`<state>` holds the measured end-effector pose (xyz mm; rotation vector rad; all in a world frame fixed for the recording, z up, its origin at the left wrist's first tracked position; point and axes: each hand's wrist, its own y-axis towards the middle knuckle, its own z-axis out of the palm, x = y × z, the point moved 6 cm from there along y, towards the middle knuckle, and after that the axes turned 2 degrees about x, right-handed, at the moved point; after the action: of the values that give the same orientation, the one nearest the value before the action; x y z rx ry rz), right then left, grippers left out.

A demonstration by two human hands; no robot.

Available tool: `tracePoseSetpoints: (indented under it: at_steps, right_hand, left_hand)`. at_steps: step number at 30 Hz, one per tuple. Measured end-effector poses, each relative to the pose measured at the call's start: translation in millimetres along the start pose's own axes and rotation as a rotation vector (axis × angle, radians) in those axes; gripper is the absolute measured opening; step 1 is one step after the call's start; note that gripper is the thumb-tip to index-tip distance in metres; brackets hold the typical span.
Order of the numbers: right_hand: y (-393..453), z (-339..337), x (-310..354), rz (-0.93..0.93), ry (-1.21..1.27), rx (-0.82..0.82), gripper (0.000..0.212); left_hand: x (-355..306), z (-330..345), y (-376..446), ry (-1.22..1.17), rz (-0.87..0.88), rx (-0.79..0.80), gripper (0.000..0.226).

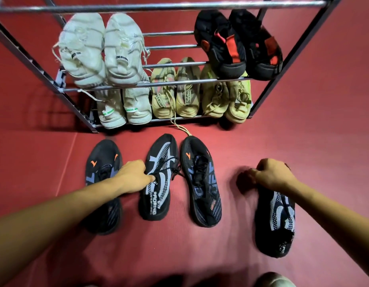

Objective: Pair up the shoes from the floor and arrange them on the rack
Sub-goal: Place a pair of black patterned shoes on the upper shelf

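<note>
Left hand (134,176) pinches the tongue of a black grey-patterned shoe (157,179) on the red floor (200,255). Right hand (271,175) grips its match (275,222), floor's right side. Two black orange-marked shoes (201,183) flank the first. Rack (158,5) at floor's far edge holds five pairs.

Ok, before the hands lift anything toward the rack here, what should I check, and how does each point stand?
1. Left hand on a shoe: ok, fingers at the laces of the grey-patterned shoe.
2. Right hand on its mate: ok, it grips the matching patterned shoe at one end.
3. Held shoes match: ok, same grey mesh pattern.
4. Remaining two form a pair: ok, the orange-marked shoes look alike.
5. Free rack space: ok, the middle shelf is open between the white pair and the black-red pair.
6. Loose beige lace trailing onto the floor: not ok, could snag.
</note>
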<state>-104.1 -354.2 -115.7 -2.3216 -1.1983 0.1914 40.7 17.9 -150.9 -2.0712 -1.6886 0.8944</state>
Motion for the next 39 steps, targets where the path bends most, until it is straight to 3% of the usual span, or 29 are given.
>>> tracePoseSetpoints:
  at_steps: [4, 9, 12, 15, 20, 27, 34, 37, 39]
  right_hand:
    - [-10, 19, 26, -0.071, -0.124, 0.098, 0.053]
    - [-7, 17, 32, -0.025, -0.237, 0.203, 0.063]
    - [-1, -2, 15, 0.038, -0.379, 0.12, 0.066]
    - [5, -32, -24, 0.146, -0.282, 0.051, 0.065]
    - [-7, -6, -82, 0.399, 0.299, 0.251, 0.066]
    - [-5, -12, -33, 0.147, 0.103, 0.026, 0.045]
    - [6, -50, 90, -0.23, 0.082, -0.142, 0.037]
    - [-5, -69, 126, -0.401, 0.186, -0.219, 0.021]
    - [-12, -83, 142, -0.507, 0.213, -0.237, 0.021]
  left_hand:
    - [2, 3, -5, -0.061, -0.021, -0.026, 0.034]
    - [-7, -32, -7, -0.179, 0.04, -0.226, 0.025]
    - [-10, -41, -12, -0.269, 0.061, -0.3, 0.015]
    - [-13, -31, -10, -0.234, 0.056, -0.269, 0.025]
    - [-1, -2, -1, -0.066, -0.024, -0.131, 0.041]
    - [3, 10, -1, 0.012, -0.018, -0.117, 0.041]
    - [3, 6, -5, 0.063, 0.008, -0.072, 0.036]
    - [4, 3, -10, -0.027, 0.018, -0.104, 0.025]
    - [11, 0, -12, -0.211, 0.004, -0.16, 0.013]
